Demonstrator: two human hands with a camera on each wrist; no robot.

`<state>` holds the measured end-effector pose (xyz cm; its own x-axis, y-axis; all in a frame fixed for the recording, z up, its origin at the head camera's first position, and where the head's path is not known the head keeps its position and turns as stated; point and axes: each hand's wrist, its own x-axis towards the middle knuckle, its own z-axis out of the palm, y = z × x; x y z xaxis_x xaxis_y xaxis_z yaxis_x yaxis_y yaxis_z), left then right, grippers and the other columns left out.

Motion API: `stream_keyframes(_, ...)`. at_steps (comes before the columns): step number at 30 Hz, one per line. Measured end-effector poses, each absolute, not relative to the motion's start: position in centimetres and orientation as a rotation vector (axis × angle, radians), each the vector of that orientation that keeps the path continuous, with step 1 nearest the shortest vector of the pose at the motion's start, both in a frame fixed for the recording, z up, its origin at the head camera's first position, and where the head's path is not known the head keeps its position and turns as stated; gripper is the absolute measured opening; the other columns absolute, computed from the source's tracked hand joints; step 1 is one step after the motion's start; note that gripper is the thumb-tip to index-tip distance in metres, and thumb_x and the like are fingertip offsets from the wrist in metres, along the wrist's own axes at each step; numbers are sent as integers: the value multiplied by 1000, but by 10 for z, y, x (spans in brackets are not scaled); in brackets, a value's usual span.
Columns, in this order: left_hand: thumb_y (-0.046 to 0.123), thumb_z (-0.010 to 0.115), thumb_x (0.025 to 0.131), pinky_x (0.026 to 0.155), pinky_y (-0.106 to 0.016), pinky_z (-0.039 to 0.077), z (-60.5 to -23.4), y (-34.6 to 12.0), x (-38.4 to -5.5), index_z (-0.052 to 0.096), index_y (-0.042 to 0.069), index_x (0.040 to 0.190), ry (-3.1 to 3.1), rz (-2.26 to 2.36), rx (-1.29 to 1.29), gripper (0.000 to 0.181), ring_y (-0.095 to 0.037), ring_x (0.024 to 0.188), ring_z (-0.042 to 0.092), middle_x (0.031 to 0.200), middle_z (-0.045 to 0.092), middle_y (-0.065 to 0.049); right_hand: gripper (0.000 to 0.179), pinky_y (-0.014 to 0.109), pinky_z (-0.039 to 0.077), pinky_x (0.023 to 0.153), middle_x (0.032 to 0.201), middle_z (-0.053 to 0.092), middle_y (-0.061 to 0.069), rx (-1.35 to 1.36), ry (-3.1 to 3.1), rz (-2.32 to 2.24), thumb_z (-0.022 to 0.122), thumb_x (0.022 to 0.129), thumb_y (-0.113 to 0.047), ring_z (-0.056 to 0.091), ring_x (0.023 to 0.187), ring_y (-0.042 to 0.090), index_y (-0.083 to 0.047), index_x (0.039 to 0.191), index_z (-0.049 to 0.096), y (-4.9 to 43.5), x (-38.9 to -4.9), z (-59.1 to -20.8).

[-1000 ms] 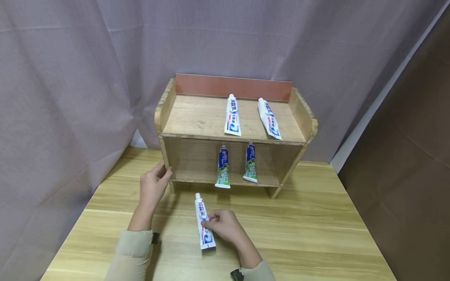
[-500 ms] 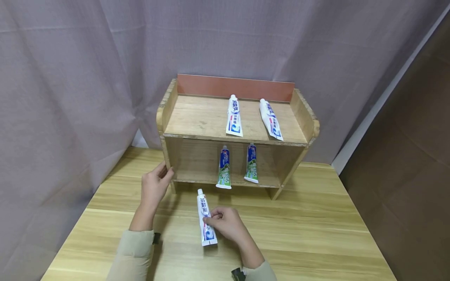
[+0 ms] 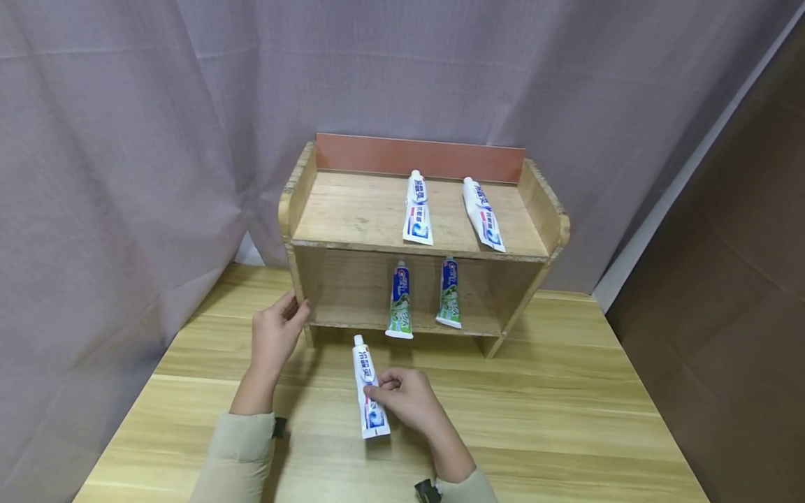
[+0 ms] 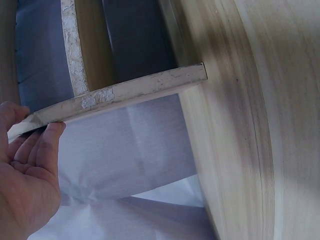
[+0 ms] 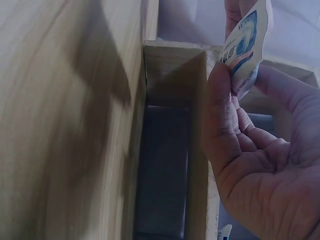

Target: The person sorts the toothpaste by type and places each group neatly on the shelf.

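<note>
My right hand (image 3: 410,404) pinches a white toothpaste tube (image 3: 363,367) with blue print, thumb on its face. The tube's cap end points toward the shelf, and a shadow shows beneath its crimped end. In the right wrist view the tube (image 5: 245,45) sits between thumb and fingers. My left hand (image 3: 274,332) grips the left side panel of a small two-tier wooden shelf (image 3: 352,216). From the left wrist, thumb and fingers show on opposite sides of that panel (image 4: 145,87).
Two white toothpaste tubes (image 3: 418,209) (image 3: 483,215) lie on the top tier. On the lower tier lie two blue-and-green toothpaste tubes (image 3: 400,300) (image 3: 448,293), ends at the front edge. The shelf stands on a wood-grain table (image 3: 566,419) before a grey curtain (image 3: 402,70).
My right hand has moved the white toothpaste tube a little forward, toward the shelf. The left hand keeps its hold on the side panel, and the shelved tubes stay put.
</note>
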<state>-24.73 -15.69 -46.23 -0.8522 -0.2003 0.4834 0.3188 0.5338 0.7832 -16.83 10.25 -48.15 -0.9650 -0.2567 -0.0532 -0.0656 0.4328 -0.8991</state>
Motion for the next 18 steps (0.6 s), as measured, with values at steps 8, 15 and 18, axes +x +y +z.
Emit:
stream_keyframes(8, 14, 69, 94, 78, -29, 62, -463, -158, -248, 69, 4, 127, -2232, -1295, -109, 35, -31, 96, 73, 111, 71, -20, 25, 24, 56, 58, 75, 69, 0, -305, 2509, -1576, 80, 85, -27, 64, 66, 15, -4, 88, 72, 104, -171, -480)
stream_keyframes(15, 13, 69, 94, 77, -28, 61, -464, -157, -249, 68, 4, 127, -2230, -1302, -108, 35, -31, 96, 73, 112, 71, -20, 26, 24, 57, 58, 76, 70, 1, -309, 2495, -1613, 80, 84, -28, 64, 67, 15, -3, 89, 72, 104, -171, -476)
stream_keyframes(18, 13, 69, 94, 77, -27, 61, -464, -157, -249, 69, 4, 127, -2233, -1298, -103, 34, -31, 95, 74, 111, 71, -20, 26, 25, 58, 59, 77, 70, 1, -310, 2486, -1629, 81, 84, -27, 65, 67, 15, -3, 90, 71, 104, -170, -474)
